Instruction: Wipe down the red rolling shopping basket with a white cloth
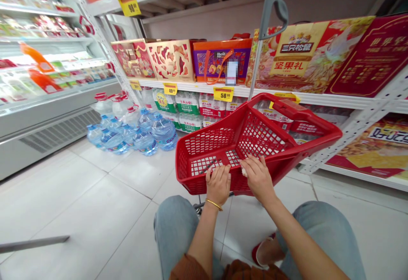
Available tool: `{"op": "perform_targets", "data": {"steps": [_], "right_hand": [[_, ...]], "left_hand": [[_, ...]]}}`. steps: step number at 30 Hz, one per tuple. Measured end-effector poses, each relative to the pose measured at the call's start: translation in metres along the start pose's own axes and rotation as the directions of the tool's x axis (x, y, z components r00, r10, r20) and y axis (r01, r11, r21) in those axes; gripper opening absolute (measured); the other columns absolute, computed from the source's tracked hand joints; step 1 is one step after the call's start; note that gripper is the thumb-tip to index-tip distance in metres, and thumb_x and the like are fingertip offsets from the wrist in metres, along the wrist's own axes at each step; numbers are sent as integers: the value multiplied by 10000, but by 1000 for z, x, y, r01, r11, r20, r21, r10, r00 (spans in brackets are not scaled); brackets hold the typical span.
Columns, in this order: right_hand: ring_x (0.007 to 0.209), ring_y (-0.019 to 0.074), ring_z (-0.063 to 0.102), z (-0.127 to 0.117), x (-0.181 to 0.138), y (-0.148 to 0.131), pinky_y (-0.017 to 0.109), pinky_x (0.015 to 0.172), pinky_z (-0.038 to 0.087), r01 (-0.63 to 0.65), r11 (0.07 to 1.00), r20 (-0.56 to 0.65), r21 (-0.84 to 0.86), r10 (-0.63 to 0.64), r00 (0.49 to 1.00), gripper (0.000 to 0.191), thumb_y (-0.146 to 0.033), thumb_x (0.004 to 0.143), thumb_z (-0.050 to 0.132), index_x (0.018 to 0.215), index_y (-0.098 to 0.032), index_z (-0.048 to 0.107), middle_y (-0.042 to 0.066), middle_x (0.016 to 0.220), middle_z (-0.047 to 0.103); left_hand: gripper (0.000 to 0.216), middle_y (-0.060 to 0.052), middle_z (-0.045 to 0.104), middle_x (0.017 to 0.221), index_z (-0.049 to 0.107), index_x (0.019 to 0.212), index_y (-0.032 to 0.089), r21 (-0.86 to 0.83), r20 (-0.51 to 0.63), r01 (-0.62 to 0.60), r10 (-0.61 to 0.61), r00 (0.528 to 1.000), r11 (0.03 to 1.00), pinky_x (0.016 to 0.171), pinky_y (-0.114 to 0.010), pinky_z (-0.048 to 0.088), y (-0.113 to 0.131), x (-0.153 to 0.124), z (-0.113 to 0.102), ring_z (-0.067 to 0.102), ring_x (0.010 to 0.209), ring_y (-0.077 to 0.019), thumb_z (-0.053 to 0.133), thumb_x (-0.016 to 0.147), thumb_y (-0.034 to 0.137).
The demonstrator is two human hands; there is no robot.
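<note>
A red plastic shopping basket (204, 142) with lattice sides stands in front of my knees, its handle end toward the right. My left hand (218, 183), with a gold bangle on its wrist, has its fingers curled over the near rim. Farther right along the same rim, my right hand (259, 177) presses a small crumpled white wipe (244, 172) against the red plastic. A thin dark object (211, 165) shows inside the basket, too small to name.
Shelves with gift boxes (172, 61) rise behind the basket. Large water bottles (140, 131) stand on the tiles at left, beside a refrigerated display (57, 114). A pole with a grey hook (276, 16) stands behind the basket. A metal bar (35, 243) crosses the lower left.
</note>
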State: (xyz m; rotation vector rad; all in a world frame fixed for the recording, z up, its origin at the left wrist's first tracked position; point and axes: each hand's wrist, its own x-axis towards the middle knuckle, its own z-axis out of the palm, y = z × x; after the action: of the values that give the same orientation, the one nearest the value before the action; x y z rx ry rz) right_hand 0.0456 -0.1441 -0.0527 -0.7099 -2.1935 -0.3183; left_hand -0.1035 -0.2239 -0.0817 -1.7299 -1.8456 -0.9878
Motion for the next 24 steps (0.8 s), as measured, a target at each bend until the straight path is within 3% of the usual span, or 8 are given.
{"op": "perform_targets", "data": {"steps": [7,12,18,24], "right_hand": [[1266,243,454,-9,0,14,483,1125,250,-40,999,-14,-10,40,999,341,-80,905,380,1138,-136,622,97,1098,663],[1191,238,506,-3,0,1,506,1115,273,-93,994,-25,52,94,995,337,-114,923,368,1154,-141,612,101,1094,658],[1169,245,507,15,3,-34,488,1097,317,-39,994,37,98,35,999,335,-165,931,395,1203,-141,589,101,1131,644],[1100,222,530,15,8,-32,459,1099,322,42,998,103,39,-46,994,334,-161,908,466,1220,-158,587,92,1105,653]], "left_hand": [[325,-36,691,1102,587,1198,218,-30,8,9,-8,1000,1000,1080,-365,186,0,2,-2,577,1068,-174,373,955,252],[328,-45,687,1101,603,1161,219,-51,7,83,-83,997,995,1086,-395,185,4,3,-3,571,1073,-186,348,962,268],[340,-60,690,1089,616,1134,198,-70,-3,114,-114,993,991,1089,-410,181,1,4,-5,574,1066,-197,330,968,277],[336,-57,695,1079,619,1135,198,-60,9,71,-71,997,996,1085,-392,168,-11,3,-8,580,1065,-195,335,972,272]]}}
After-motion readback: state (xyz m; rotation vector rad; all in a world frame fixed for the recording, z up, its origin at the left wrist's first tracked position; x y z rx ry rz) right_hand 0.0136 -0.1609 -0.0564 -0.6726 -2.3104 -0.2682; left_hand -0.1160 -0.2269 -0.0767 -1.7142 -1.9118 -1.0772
